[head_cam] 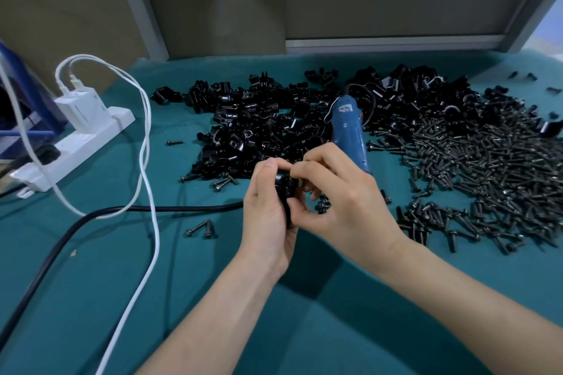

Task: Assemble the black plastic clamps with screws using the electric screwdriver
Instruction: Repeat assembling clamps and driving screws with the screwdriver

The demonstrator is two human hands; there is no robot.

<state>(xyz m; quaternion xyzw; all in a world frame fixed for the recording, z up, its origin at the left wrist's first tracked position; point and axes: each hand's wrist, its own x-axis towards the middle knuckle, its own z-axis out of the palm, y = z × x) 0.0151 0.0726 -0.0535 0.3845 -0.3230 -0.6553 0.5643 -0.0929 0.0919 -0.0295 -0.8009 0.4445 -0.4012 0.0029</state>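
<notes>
Screw-fitting is judged in hand. A black clamp is gripped by the left hand and pinched by the right hand, just in front of the idle electric screwdriver, which must be picked up next.

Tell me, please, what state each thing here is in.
left hand: grips the black clamp.
right hand: pinches the same clamp.
black clamp: held between both hands.
electric screwdriver: lying flat, unheld.
power strip: white charger plugged in.
</notes>
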